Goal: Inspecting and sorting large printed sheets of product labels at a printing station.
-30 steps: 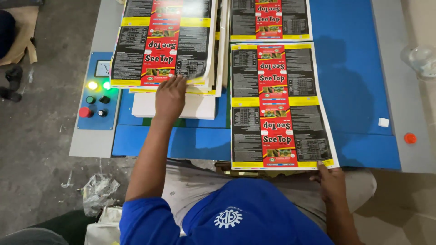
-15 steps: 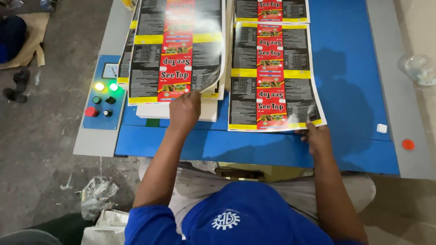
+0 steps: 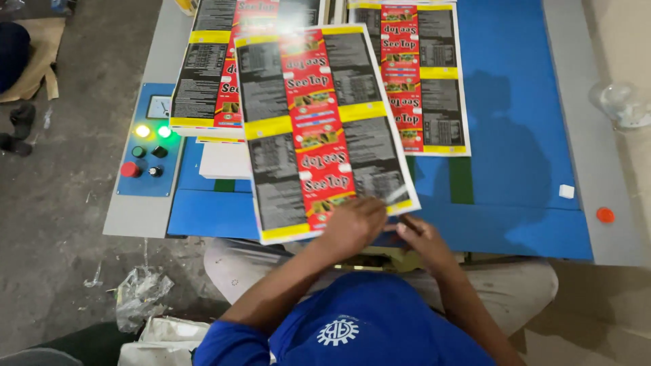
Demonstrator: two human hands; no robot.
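I'm looking down on a blue work table [image 3: 515, 135] with a grey border running along its right and left edges. On the left sits a blue control panel [image 3: 149, 139], a yellow lamp and a green lamp lit, black knobs and a red button below, a small dial above. The floor [image 3: 61, 224] to my left is bare, stained grey concrete. Crumpled plastic [image 3: 139, 295] lies near me on it, brown cardboard [image 3: 37, 57] far left. An orange cap [image 3: 605, 215] rests on the grey border at right, clear plastic [image 3: 620, 102] beyond it.
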